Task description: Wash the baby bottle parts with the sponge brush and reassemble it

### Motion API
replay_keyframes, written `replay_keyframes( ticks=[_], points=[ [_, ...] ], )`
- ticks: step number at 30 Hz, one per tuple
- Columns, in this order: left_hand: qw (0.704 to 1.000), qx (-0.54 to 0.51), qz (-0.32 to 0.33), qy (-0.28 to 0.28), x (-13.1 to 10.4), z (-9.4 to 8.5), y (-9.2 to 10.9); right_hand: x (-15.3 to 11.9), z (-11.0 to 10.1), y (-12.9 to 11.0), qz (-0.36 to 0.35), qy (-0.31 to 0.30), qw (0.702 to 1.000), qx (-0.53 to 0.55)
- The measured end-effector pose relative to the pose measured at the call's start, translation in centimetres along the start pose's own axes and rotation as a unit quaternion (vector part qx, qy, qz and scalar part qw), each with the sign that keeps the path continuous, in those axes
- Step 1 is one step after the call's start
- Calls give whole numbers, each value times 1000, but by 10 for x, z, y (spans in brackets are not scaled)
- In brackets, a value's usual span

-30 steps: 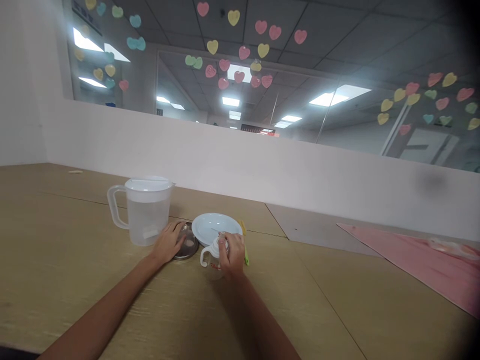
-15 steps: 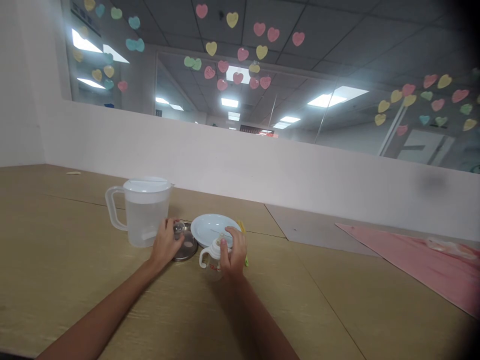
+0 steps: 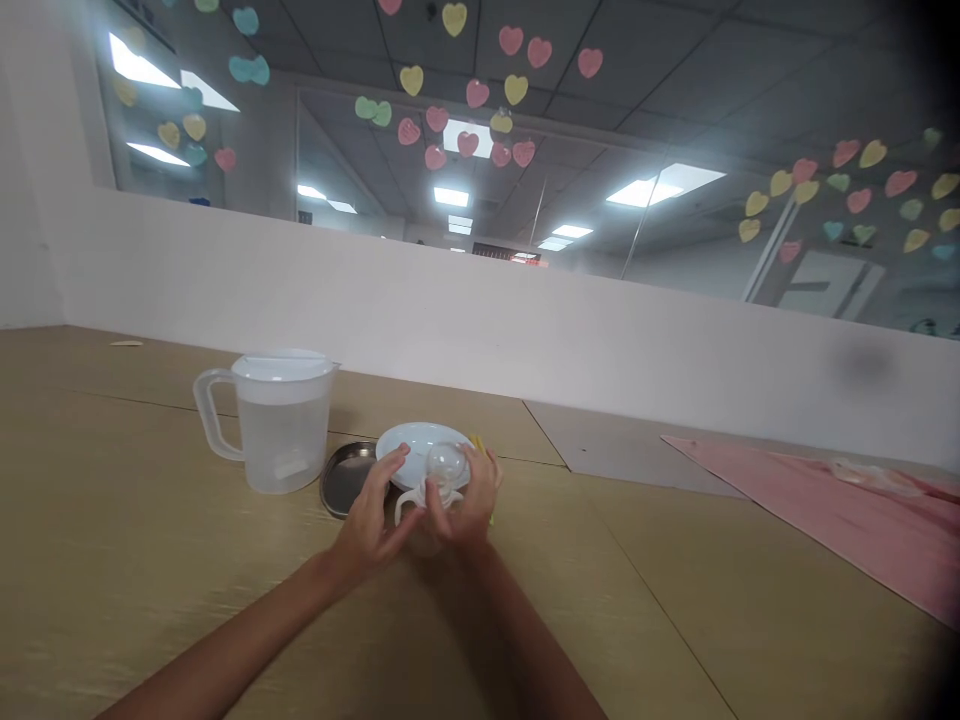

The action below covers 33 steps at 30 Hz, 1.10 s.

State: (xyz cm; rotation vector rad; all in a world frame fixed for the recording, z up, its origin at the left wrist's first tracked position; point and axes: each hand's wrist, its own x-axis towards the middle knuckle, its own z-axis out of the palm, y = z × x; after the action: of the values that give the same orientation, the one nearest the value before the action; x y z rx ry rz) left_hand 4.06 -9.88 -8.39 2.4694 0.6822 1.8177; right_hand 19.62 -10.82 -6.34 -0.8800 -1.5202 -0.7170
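Note:
A baby bottle (image 3: 409,500) with white side handles stands between my hands, its lower body hard to make out. A clear dome cap (image 3: 447,460) is over its top; whether it is seated I cannot tell. My right hand (image 3: 474,502) has its thumb and fingers around the cap's lower right side. On the other side, my left hand (image 3: 369,515) is beside the bottle, fingers stretched and thumb apart, close to the left handle. Behind the bottle lies a pale blue plate (image 3: 401,440). A round metal dish (image 3: 345,480) is just left of my left hand.
A lidded clear plastic pitcher (image 3: 285,430) holding liquid stands at the left. Something yellow-green (image 3: 480,443) shows partly behind my right hand. To the right are a grey sheet (image 3: 622,460) and a pink cloth (image 3: 810,510). A white wall (image 3: 480,320) rises behind the table.
My left hand has moved right from the metal dish, where it held the clear dome cap. The cap is now over the bottle, with my right hand on it. The view has shifted slightly.

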Motion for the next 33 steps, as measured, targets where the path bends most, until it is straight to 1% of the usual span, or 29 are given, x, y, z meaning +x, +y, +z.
replay_keyframes(
  ticks=[1, 2, 4, 5, 7, 11, 15, 20, 25, 33],
  points=[
    [999, -5, -38, -34, -2, 2, -2, -1, -1, 2, 32, -12, 999, 13],
    [995, -12, -65, -70, -4, 4, -5, -3, -1, 4, 49, -31, 998, 31],
    [988, -22, -89, -126, -9, 9, -12, -9, 0, 7, 57, -67, 994, 66],
    [985, -23, -93, -143, -11, 12, -16, -13, 1, 8, 58, -79, 992, 78],
    [983, -21, -94, -159, -15, 16, -21, -19, 3, 9, 72, -93, 989, 90],
    [983, -22, -80, -166, -18, 18, -25, -22, 6, 7, 104, -99, 985, 94],
    [982, -58, -93, -154, -18, 16, -21, -22, 8, 4, 110, -99, 985, 89],
    [980, -92, -101, -148, -15, 15, -19, -24, 9, 4, 103, -98, 987, 73],
    [981, -95, -99, -135, -16, 16, -21, -26, 10, 5, 88, -90, 990, 55],
    [982, -102, -103, -120, -17, 17, -22, -29, 12, 4, 94, -87, 991, 44]
  ],
)
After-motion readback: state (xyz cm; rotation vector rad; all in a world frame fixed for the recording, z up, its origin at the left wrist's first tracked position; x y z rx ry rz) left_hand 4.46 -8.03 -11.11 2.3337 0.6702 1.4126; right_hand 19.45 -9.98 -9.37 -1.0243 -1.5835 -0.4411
